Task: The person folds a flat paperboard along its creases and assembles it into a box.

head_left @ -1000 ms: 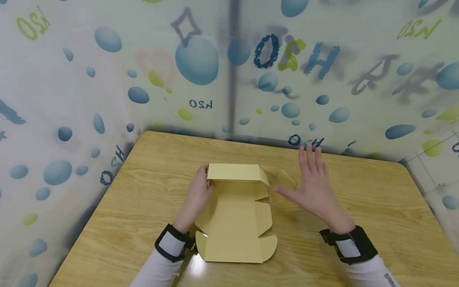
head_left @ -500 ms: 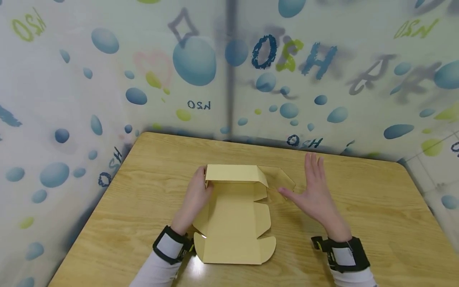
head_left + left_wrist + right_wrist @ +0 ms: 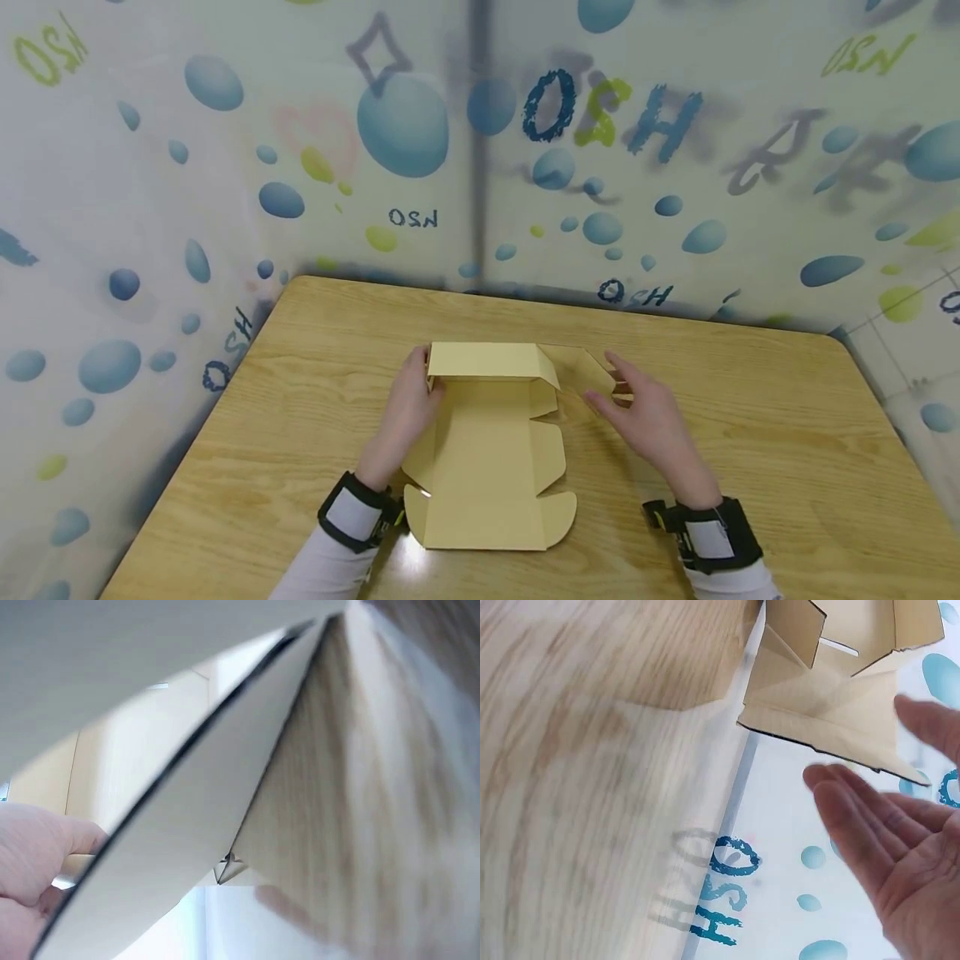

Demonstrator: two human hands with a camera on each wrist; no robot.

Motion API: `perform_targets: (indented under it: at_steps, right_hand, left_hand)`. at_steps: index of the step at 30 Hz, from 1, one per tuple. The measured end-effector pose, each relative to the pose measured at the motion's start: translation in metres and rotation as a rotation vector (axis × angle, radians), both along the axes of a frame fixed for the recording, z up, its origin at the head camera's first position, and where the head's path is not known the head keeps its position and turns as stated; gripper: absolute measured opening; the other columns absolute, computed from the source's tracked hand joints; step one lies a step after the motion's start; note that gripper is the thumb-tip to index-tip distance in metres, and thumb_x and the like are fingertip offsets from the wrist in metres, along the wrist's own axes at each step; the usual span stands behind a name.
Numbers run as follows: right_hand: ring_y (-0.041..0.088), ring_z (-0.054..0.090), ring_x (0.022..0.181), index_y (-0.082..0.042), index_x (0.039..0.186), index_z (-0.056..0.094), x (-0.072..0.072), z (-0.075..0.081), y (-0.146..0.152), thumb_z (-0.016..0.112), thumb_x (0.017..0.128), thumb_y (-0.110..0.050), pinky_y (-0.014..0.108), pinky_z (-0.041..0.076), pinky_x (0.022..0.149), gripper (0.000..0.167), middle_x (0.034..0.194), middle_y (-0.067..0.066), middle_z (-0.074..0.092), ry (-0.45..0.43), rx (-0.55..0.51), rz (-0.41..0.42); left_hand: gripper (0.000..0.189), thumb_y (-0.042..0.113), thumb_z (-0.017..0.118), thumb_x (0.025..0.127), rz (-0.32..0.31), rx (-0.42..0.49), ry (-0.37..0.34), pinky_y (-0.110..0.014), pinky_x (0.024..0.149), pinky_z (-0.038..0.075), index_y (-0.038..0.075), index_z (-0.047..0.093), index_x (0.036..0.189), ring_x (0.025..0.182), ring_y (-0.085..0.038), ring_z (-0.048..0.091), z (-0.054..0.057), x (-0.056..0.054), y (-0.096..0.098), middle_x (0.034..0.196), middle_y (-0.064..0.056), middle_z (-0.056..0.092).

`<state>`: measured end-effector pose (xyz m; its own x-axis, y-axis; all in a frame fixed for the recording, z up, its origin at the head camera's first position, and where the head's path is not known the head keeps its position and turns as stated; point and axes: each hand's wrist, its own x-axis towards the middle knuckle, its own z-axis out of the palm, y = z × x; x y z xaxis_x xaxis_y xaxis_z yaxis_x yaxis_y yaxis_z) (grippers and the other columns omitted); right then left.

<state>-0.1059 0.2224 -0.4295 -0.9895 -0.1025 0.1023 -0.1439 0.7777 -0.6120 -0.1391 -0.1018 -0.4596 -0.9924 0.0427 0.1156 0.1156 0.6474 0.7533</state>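
Observation:
A partly folded tan cardboard box [image 3: 483, 462] lies on the table in the head view, its far wall [image 3: 483, 360] folded up and its near and side flaps spread. My left hand [image 3: 408, 408] grips the left end of that far wall, thumb on the inner side. At the wall's right end, a flap [image 3: 585, 367] sticks outward. My right hand [image 3: 652, 417] is beside this flap, with thumb and fingers spread around its outer edge and bent a little. In the right wrist view, a gap shows between the fingers [image 3: 851, 825] and the flap's edge.
The wooden table [image 3: 765, 433] has rounded far corners and meets a wall sheet [image 3: 675, 50] printed with blue and green drops and letters. Black straps with cameras sit on both wrists, such as the right wristband [image 3: 708, 533].
My right hand has come down, its raised fingers bending toward the outward flap. My left hand keeps its grip on the far wall, and the box stays in place.

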Motion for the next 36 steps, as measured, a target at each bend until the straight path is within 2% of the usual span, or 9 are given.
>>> perform_targets:
  at_steps: [3, 5, 7, 11, 14, 18, 25, 32, 36]
  right_hand:
    - [0.041, 0.078, 0.094, 0.004, 0.131, 0.070, 0.001, -0.004, -0.004, 0.070, 0.099, -0.009, 0.051, 0.066, 0.077, 0.034, 0.117, 0.029, 0.076, 0.098, 0.002, -0.006]
    - [0.038, 0.078, 0.088, 0.002, 0.120, 0.076, 0.002, -0.005, -0.005, 0.068, 0.098, -0.002, 0.049, 0.066, 0.073, 0.024, 0.109, 0.026, 0.079, 0.143, -0.007, -0.019]
    - [0.038, 0.078, 0.085, 0.003, 0.116, 0.077, 0.003, -0.005, -0.005, 0.067, 0.097, 0.001, 0.049, 0.065, 0.071, 0.022, 0.106, 0.026, 0.079, 0.169, -0.006, -0.039]
    - [0.039, 0.077, 0.084, 0.006, 0.117, 0.076, 0.005, -0.003, -0.004, 0.067, 0.096, 0.002, 0.051, 0.065, 0.069, 0.023, 0.107, 0.029, 0.078, 0.180, -0.003, -0.073]
    - [0.039, 0.077, 0.083, 0.005, 0.116, 0.076, 0.005, -0.002, -0.003, 0.067, 0.096, 0.002, 0.050, 0.064, 0.068, 0.022, 0.107, 0.028, 0.078, 0.184, 0.008, -0.077]
    - [0.037, 0.078, 0.082, 0.003, 0.115, 0.077, 0.004, -0.001, -0.004, 0.067, 0.096, 0.001, 0.045, 0.064, 0.066, 0.022, 0.104, 0.025, 0.080, 0.197, 0.028, -0.069]
    - [0.036, 0.078, 0.083, 0.002, 0.116, 0.077, 0.006, 0.002, -0.005, 0.067, 0.095, 0.001, 0.038, 0.062, 0.063, 0.023, 0.104, 0.025, 0.080, 0.180, 0.045, -0.063]
    - [0.036, 0.078, 0.083, 0.003, 0.116, 0.078, 0.010, 0.008, -0.010, 0.066, 0.095, 0.001, 0.044, 0.064, 0.066, 0.024, 0.104, 0.025, 0.079, 0.153, 0.053, -0.058]
    - [0.033, 0.077, 0.082, 0.001, 0.114, 0.078, 0.014, 0.013, -0.014, 0.066, 0.095, 0.000, 0.033, 0.060, 0.062, 0.023, 0.104, 0.023, 0.080, 0.103, 0.049, -0.036]
  left_hand:
    - [0.045, -0.005, 0.062, 0.097, -0.008, 0.007, -0.023, -0.056, 0.104, 0.056, -0.011, 0.051, 0.140, 0.127, -0.045, 0.064, 0.000, 0.000, 0.000, 0.136, -0.031, 0.062]
    - [0.049, -0.003, 0.064, 0.096, -0.039, 0.038, -0.058, -0.056, 0.103, 0.056, -0.009, 0.050, 0.143, 0.126, -0.044, 0.064, 0.001, -0.001, -0.002, 0.137, -0.030, 0.063]
    - [0.055, 0.002, 0.068, 0.096, -0.104, 0.083, -0.110, -0.056, 0.107, 0.055, -0.006, 0.049, 0.147, 0.129, -0.043, 0.062, 0.002, -0.002, -0.006, 0.140, -0.027, 0.062]
    - [0.072, 0.010, 0.076, 0.094, -0.286, 0.174, -0.228, -0.059, 0.116, 0.049, -0.002, 0.041, 0.155, 0.142, -0.046, 0.054, 0.005, -0.004, -0.019, 0.150, -0.025, 0.056]
    - [0.080, 0.012, 0.079, 0.093, -0.358, 0.219, -0.296, -0.059, 0.119, 0.046, 0.000, 0.036, 0.158, 0.149, -0.048, 0.046, 0.007, -0.006, -0.027, 0.157, -0.025, 0.051]
    - [0.083, 0.014, 0.082, 0.092, -0.357, 0.245, -0.340, -0.058, 0.119, 0.047, 0.003, 0.035, 0.160, 0.153, -0.045, 0.042, 0.009, -0.006, -0.030, 0.160, -0.023, 0.048]
    - [0.086, 0.015, 0.081, 0.093, -0.371, 0.232, -0.318, -0.057, 0.116, 0.050, 0.001, 0.032, 0.162, 0.153, -0.046, 0.042, 0.010, -0.006, -0.030, 0.161, -0.023, 0.048]
    - [0.082, 0.013, 0.080, 0.094, -0.403, 0.220, -0.278, -0.057, 0.115, 0.051, 0.000, 0.034, 0.160, 0.151, -0.049, 0.044, 0.011, -0.007, -0.029, 0.160, -0.024, 0.048]
    - [0.081, 0.014, 0.080, 0.094, -0.393, 0.208, -0.268, -0.058, 0.116, 0.050, -0.001, 0.035, 0.159, 0.150, -0.048, 0.045, 0.011, -0.007, -0.028, 0.159, -0.025, 0.049]
